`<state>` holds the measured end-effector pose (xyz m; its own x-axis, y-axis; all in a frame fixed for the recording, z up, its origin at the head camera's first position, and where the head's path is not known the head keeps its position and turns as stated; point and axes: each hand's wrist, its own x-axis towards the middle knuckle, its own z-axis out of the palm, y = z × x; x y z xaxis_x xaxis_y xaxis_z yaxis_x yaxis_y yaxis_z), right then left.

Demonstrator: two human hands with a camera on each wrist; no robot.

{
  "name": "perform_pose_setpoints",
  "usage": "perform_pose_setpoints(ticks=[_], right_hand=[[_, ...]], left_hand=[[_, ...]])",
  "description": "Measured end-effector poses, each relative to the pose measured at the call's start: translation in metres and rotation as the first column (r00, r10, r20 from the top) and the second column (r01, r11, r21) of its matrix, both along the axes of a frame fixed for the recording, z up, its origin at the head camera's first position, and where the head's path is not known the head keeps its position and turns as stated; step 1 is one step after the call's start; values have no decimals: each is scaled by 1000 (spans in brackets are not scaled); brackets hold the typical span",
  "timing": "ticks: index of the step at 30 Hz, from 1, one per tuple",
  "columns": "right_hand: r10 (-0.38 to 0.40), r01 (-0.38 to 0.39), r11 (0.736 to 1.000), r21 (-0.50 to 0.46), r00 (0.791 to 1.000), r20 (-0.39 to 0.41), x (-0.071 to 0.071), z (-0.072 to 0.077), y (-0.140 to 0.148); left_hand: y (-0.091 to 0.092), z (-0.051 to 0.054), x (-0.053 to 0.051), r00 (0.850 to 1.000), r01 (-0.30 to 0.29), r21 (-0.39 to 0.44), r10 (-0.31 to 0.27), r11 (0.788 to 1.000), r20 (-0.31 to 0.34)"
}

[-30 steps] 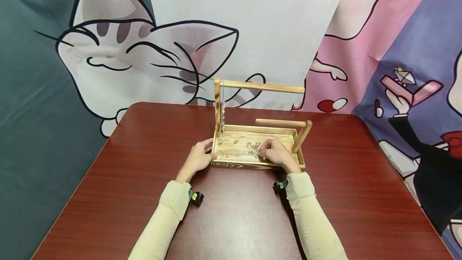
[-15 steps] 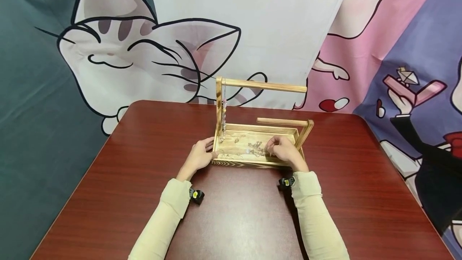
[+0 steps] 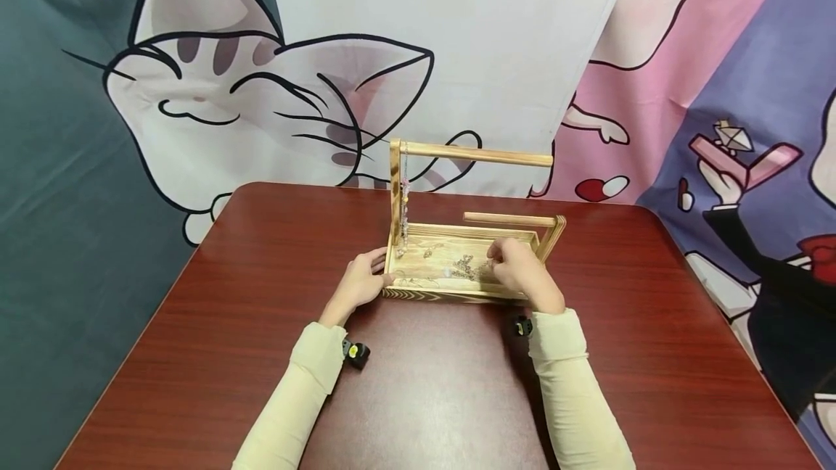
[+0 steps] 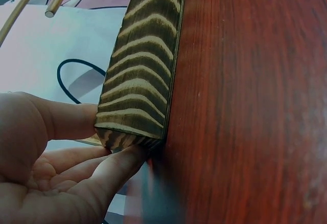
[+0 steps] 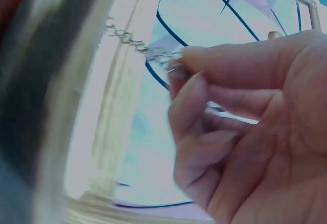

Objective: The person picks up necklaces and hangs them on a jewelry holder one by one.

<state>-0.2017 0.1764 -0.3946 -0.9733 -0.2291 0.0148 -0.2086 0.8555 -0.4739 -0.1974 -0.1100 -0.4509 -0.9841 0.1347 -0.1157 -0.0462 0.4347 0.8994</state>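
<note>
A wooden jewelry stand with a tray base [image 3: 434, 294] sits on the table. My left hand [image 3: 358, 281] holds its left front corner; in the left wrist view the thumb and fingers [image 4: 120, 170] lie on either side of that corner. Over the tray's right part, my right hand [image 3: 520, 272] pinches a thin silver chain [image 5: 130, 41] between thumb and fingertips, and the chain stretches down toward the tray. A tangled heap of chains [image 3: 464, 267] lies on the tray floor left of this hand. A beaded necklace [image 3: 403, 212] hangs from the tall bar's left end.
The tall upper bar [image 3: 483, 155] spans above the tray, and a lower bar [image 3: 509, 220] rises from its right side. A small gold-coloured piece [image 3: 427, 253] lies farther left in the tray. Behind the reddish-brown table [image 3: 274, 238] hangs a printed cloth [image 3: 496, 42].
My right hand has moved right, away from the heap of chains, with a chain pinched in it. The left hand stays on the tray's corner.
</note>
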Motion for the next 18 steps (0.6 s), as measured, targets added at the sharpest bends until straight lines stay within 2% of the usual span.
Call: perform_pose_setpoints(ticks=[2, 5, 9, 13, 18], right_hand=[[-41, 40, 992, 116, 999, 2, 3, 4, -1], [-113, 99, 967, 235, 992, 47, 7, 8, -3], [-167, 127, 941, 314, 980, 105, 8, 9, -5], [-191, 147, 942, 301, 974, 123, 7, 13, -4], [-152, 138, 974, 180, 986, 68, 5, 21, 1]], left_hand=[[1, 1, 0, 1000, -2, -6, 2, 1000, 3], [3, 1, -1, 1000, 4, -14, -4, 1000, -1], [2, 1, -1, 1000, 3, -10, -3, 1000, 0], [0, 0, 0, 1000, 1, 4, -1, 1000, -3], [-2, 1, 1, 1000, 5, 15, -5, 1000, -7]])
